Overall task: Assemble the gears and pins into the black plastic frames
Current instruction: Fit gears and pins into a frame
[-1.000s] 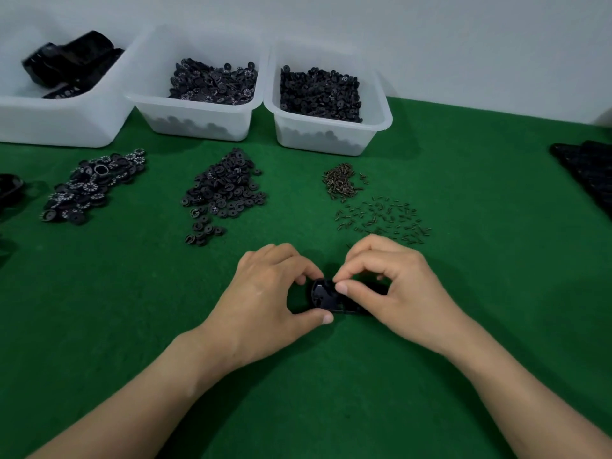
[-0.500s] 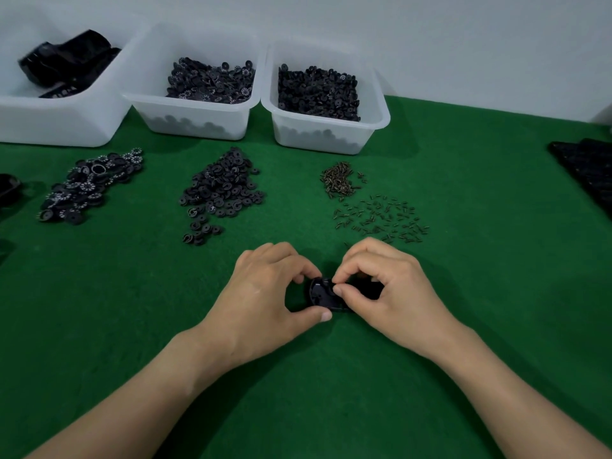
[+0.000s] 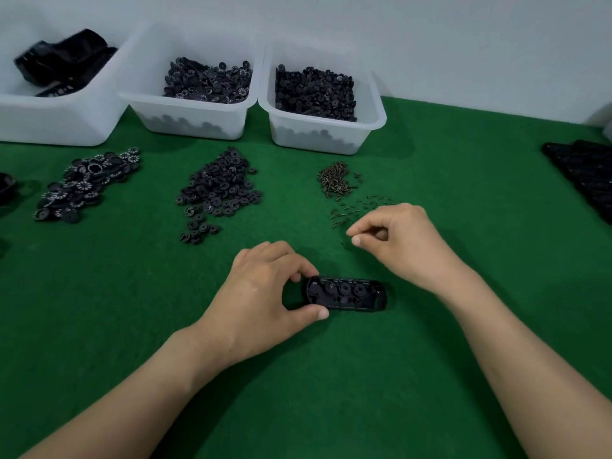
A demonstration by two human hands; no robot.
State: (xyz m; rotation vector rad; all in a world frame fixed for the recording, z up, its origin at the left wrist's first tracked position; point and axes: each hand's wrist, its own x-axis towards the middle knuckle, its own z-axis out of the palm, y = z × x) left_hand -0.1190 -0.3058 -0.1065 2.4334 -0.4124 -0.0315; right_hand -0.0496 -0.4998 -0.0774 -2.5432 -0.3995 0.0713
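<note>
A black plastic frame [image 3: 348, 293] lies flat on the green mat, with several small gears seated in its recesses. My left hand [image 3: 261, 293] grips the frame's left end between thumb and forefinger. My right hand [image 3: 400, 241] hovers behind the frame at the near edge of the scattered dark pins [image 3: 351, 212]. Its fingers are curled and its thumb and forefinger tips lie close together; no pin shows between them. A heap of black gears [image 3: 220, 190] lies behind my left hand, and a heap of white-marked gears [image 3: 86, 183] lies far left.
A small heap of brass screws [image 3: 336, 178] sits behind the pins. Three white bins stand at the back: one with black frames [image 3: 59, 111], one with marked gears [image 3: 192, 117], one with black gears [image 3: 318, 134]. Black trays [image 3: 586, 173] lie at the right edge.
My right hand has left the frame and moved back and to the right, to the scattered pins. The frame now shows uncovered. My left hand keeps its hold on the left end.
</note>
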